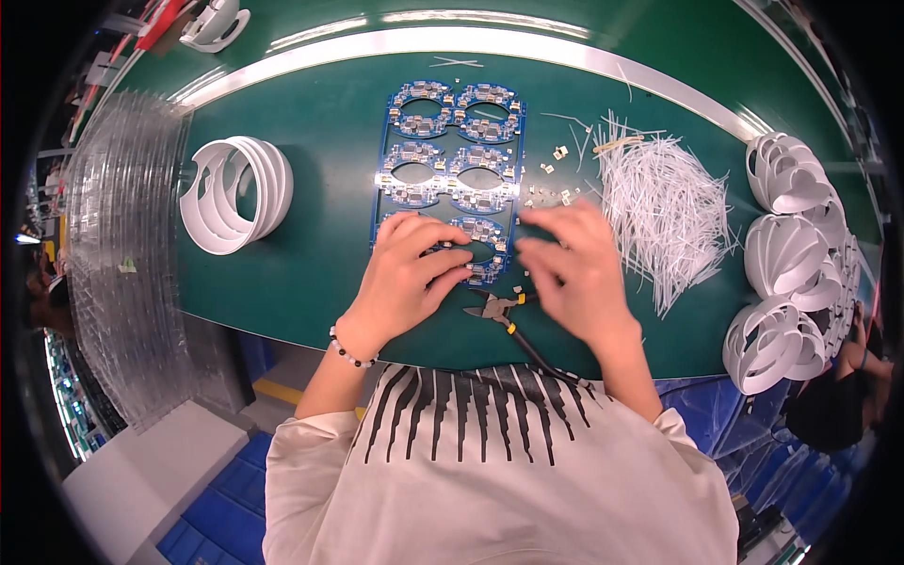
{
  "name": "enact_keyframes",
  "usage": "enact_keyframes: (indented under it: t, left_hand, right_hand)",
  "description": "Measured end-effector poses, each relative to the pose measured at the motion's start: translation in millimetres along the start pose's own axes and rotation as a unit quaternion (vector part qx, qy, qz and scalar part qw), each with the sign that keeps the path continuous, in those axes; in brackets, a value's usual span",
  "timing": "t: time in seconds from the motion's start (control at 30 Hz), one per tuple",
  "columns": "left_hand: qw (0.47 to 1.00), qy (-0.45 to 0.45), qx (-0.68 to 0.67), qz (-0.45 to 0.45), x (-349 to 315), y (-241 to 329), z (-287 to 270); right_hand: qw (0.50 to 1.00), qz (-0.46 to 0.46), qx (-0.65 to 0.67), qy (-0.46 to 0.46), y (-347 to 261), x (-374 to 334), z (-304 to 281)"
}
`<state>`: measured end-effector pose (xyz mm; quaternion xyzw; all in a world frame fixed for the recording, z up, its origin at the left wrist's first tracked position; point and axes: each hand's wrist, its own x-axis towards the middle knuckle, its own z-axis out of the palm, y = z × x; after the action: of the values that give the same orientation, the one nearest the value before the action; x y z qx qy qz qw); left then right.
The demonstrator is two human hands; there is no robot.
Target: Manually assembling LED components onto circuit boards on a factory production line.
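Observation:
A blue panel of joined circuit boards with oval openings lies in the middle of the green table. My left hand rests on its near left part, fingers spread and a beaded bracelet at the wrist. Just off the panel's near right edge is my right hand, slightly blurred, with its fingers apart and nothing visible between them. Small pale connectors lie scattered beyond that hand, some partly covered by it. Between my hands, close to my body, lies a pair of cutting pliers with black and yellow handles, partly hidden by my right hand.
Right of my right hand is a heap of thin white strips. White ring-shaped parts line the table's right edge. A ribbed white cylinder stands at left, beside stacked clear plastic trays. Another person is at far right.

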<state>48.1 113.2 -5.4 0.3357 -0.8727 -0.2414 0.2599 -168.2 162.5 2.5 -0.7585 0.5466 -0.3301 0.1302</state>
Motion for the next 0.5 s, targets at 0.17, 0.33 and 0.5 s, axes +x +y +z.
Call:
enact_keyframes:
  t: [0.17, 0.33, 0.5]
  left_hand:
    - [0.999, -0.009, 0.044, 0.026, 2, 3, -2]
    - [0.998, -0.015, 0.061, 0.022, -6, 8, 9]
    - [0.994, -0.007, 0.11, 0.026, -11, 14, 25]
  right_hand:
    - [0.999, -0.014, 0.045, -0.011, -9, 2, 19]
    - [0.999, -0.02, 0.039, 0.004, -10, -3, 25]
    - [1.0, -0.021, 0.0, 0.021, -6, -16, 32]
